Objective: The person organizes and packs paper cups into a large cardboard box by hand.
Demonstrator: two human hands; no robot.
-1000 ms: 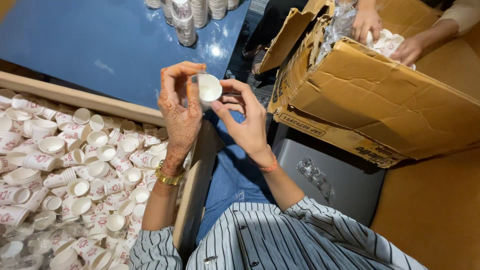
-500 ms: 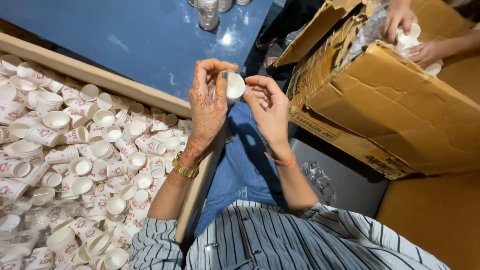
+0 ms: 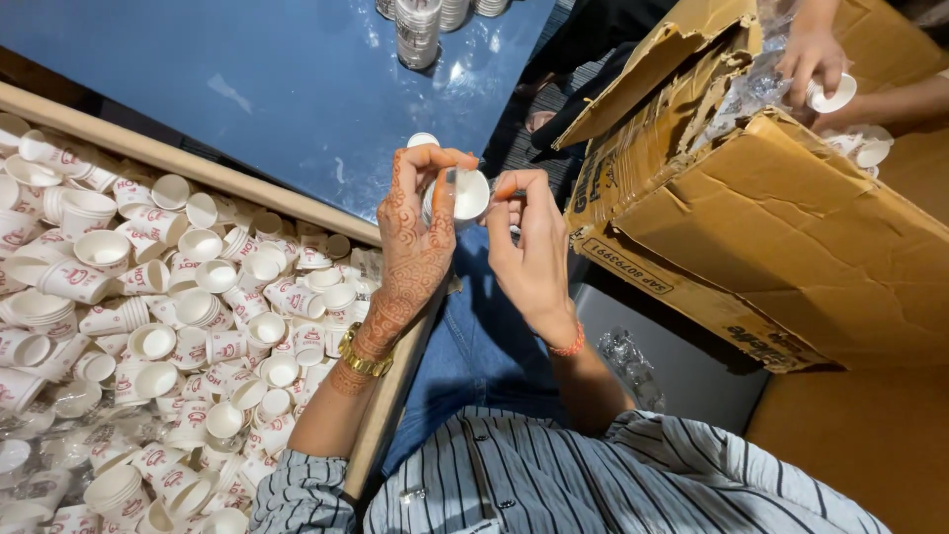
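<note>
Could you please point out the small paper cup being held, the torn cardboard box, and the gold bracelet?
paper cup (image 3: 469, 195), head view, on its white inside.
cardboard box (image 3: 791, 247), head view, on its broad brown side.
gold bracelet (image 3: 362, 357), head view, on the band at the left wrist.

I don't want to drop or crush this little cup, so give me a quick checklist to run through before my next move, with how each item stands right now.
1. Cup held by both hands: ok. The left hand and right hand both pinch the small white paper cup.
2. Cup shape intact: ok, the rim looks round.
3. Cup empty: cannot tell, the inside is only partly seen.
4. Tray of loose cups within reach at the left: ok.
5. Cardboard box clear of your hands: ok, but another person's hand is working in it.
6. Stacked cups on the blue table standing upright: ok.
</note>
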